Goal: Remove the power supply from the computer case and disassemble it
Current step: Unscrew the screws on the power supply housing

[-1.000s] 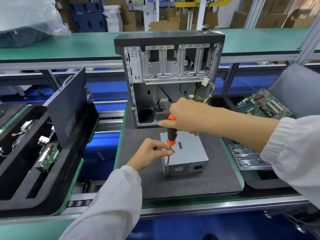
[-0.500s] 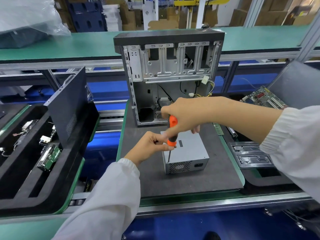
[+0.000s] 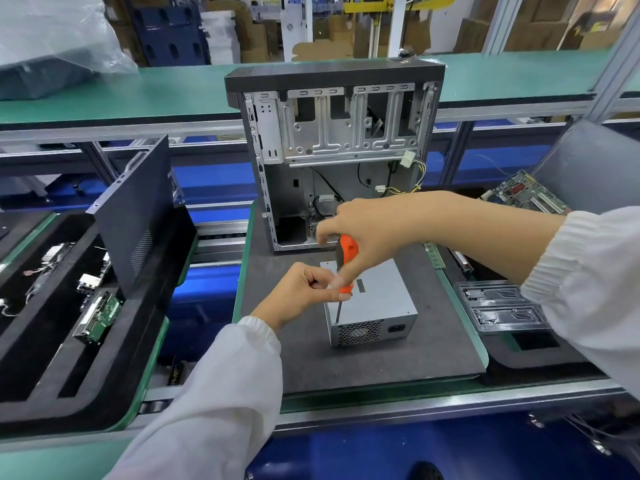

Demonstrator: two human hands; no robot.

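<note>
Factory disassembly line: green conveyor benches [image 3: 173, 88], cardboard boxes [image 3: 256, 32], foam trays [image 3: 41, 341].

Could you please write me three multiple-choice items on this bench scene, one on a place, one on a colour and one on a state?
1. Where does the power supply sit?
A. inside the computer case
B. on the dark mat in front of the case
C. in the left foam tray

2. What colour is the screwdriver handle?
A. orange and black
B. blue
C. yellow

3. What is the right hand doing?
A. resting flat on the mat
B. lifting the motherboard
C. gripping the screwdriver

Answers:
1 B, the silver box stands on the mat, nearer the camera than the open computer case.
2 A, orange shows below the fingers, with a black strip.
3 C, its fingers curl round the handle, the shaft pointing down at the supply's left edge, beside the left hand.
</note>
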